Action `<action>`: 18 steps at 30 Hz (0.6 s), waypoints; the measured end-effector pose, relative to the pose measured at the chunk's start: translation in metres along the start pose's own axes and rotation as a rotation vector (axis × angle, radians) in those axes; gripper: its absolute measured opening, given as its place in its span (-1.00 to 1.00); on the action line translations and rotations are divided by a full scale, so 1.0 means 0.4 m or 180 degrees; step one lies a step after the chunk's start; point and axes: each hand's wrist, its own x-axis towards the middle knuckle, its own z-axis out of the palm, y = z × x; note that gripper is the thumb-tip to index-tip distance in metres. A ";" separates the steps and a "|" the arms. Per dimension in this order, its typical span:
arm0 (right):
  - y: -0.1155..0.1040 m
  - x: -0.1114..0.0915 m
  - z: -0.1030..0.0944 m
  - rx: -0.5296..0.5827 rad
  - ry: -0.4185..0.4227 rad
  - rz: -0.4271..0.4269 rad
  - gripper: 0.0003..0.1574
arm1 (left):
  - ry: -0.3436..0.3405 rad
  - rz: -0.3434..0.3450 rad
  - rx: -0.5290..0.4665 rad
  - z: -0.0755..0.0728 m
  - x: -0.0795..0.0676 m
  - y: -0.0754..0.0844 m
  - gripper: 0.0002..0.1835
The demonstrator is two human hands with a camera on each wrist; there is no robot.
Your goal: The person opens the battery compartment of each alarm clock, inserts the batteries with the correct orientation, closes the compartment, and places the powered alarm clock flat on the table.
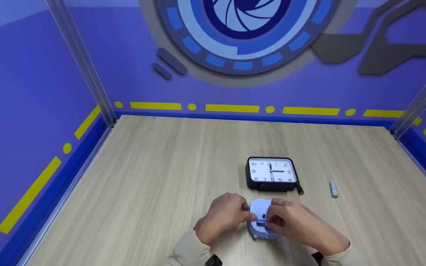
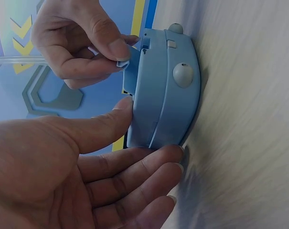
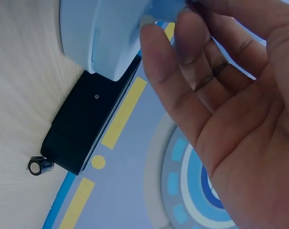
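A light blue rounded case (image 1: 260, 207) with small round feet lies on the table, a recess showing in its upper side. My left hand (image 1: 227, 212) holds it at the left. In the left wrist view, the left thumb presses the top edge of the case (image 2: 151, 102), with the other fingers along its side. My right hand (image 1: 290, 220) is over the case's right part. Its thumb and finger pinch a light blue cover (image 2: 131, 71) that stands up from the case. The right fingers hide part of the recess in the head view.
A black rectangular clock (image 1: 271, 171) lies face up just beyond the case. Against its right corner is a dark battery (image 1: 300, 189). Farther right lies a pale grey battery (image 1: 333, 189). Blue printed walls (image 1: 235, 94) border the wooden table (image 1: 161, 166).
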 end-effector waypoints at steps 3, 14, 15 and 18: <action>-0.003 0.001 0.001 -0.0019 -0.0056 0.0095 -0.69 | -0.0009 -0.0010 -0.0008 0.000 0.001 -0.001 -0.73; -0.006 0.000 0.003 -0.0082 -0.0072 0.0136 -0.65 | 0.0071 0.0009 0.0121 0.000 -0.001 0.002 -0.70; -0.006 0.000 0.002 -0.0078 -0.0073 0.0142 -0.65 | 0.0072 0.0005 0.0115 0.000 -0.001 0.002 -0.70; -0.006 0.000 -0.004 -0.0028 -0.0096 0.0169 -0.66 | 0.0066 -0.0014 0.0094 0.001 0.000 0.002 -0.69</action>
